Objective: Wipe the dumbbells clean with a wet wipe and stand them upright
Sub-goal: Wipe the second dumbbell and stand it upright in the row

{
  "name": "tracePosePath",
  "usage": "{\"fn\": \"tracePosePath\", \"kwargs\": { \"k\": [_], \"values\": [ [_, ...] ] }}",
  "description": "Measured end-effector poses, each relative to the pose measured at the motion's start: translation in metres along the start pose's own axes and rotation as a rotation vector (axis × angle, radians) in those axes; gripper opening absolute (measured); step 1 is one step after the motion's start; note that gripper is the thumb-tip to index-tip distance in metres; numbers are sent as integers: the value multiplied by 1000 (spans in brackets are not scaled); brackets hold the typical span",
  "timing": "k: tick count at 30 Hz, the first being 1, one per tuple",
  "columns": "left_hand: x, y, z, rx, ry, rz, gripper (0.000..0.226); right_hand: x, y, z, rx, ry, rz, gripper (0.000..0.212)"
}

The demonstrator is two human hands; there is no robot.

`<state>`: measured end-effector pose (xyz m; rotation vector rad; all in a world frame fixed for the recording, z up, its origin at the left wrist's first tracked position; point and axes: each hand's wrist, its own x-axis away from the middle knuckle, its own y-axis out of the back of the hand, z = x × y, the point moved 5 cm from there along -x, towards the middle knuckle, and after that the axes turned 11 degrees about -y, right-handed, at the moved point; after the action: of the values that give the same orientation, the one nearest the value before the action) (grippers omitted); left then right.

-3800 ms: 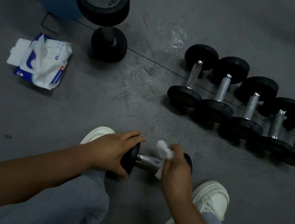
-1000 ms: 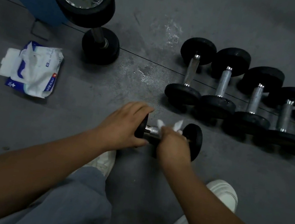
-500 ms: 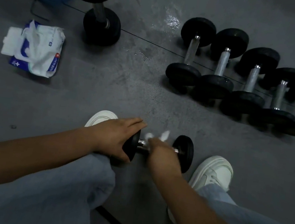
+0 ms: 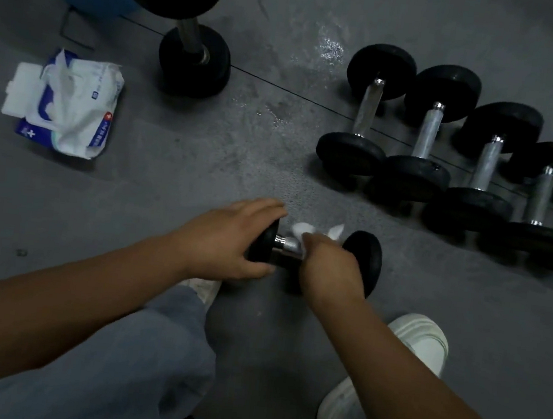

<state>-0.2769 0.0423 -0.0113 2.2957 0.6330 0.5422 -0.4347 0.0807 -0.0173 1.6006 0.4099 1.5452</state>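
Now | dumbbell (image 4: 364, 258) horizontal, black ends, chrome bar | wipe (image 4: 300, 229) white, crumpled

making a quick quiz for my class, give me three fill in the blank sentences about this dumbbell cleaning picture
The left hand grips one end of the small black dumbbell while the right hand holds a crumpled white ____ against its metal handle.
The soft white and blue packet lies on the grey floor to the person's ____.
The person's chunky shoes are ____.
Missing: wipe; left; white.
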Motion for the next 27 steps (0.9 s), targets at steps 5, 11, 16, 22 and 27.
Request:
{"fn": "tracePosePath", "kwargs": {
  "k": [5, 11, 16, 22, 27],
  "values": [
    [-20, 2, 11, -151, 20, 40, 108, -31, 17, -10, 59, -88, 7, 26],
    [-33, 32, 17, -118, 20, -140, 85, -43, 20, 9, 24, 38, -82, 27],
    [-43, 31, 15, -109, 45, -171, 86, -50, 23, 14, 157, 162, -245, 39],
    [-56, 28, 31, -217, 84, 2, 113, -64, 29, 9, 111, 97, -254, 45],
    [-62, 35, 30, -153, 97, -5, 114, -61, 39, -1, 6, -2, -327, 29]
  ]
}}
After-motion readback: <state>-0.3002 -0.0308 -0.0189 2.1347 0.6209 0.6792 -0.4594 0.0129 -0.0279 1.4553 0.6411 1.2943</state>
